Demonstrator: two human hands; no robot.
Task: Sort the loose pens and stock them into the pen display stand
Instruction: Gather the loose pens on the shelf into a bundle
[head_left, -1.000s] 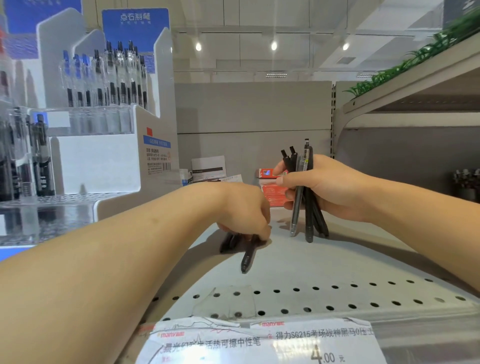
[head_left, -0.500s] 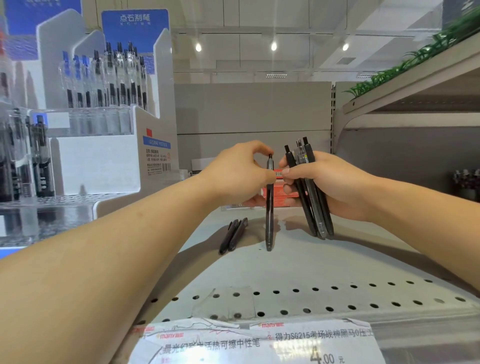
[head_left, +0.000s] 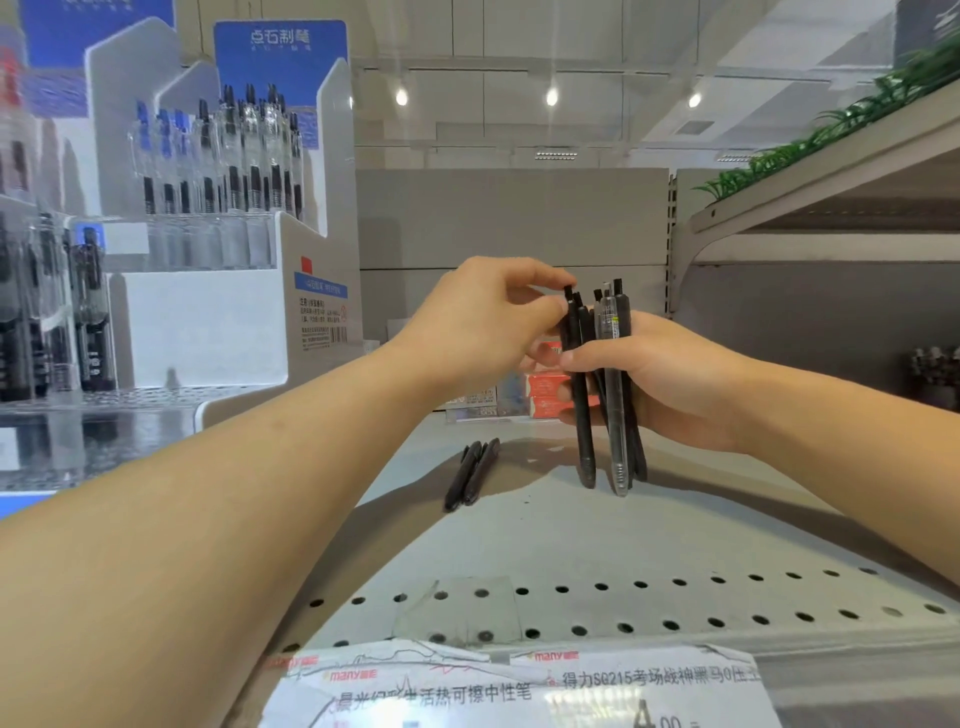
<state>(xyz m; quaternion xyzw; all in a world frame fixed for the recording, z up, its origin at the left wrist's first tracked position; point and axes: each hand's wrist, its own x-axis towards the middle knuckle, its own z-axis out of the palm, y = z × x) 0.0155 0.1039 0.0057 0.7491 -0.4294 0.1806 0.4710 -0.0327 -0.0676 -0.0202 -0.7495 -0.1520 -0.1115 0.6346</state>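
Gathering step: right hand (head_left: 670, 384) gripping pen bundle (head_left: 605, 395) upright, left hand (head_left: 483, 322) pinching one pen's top into it; next, fetching two loose pens (head_left: 470, 475) at seven o'clock.

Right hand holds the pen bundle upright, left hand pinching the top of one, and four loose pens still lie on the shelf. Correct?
Not quite: the head view shows two loose pens on the shelf, not four. The rest holds: the right hand holds the pen bundle upright, and the left hand pinches the top of one.
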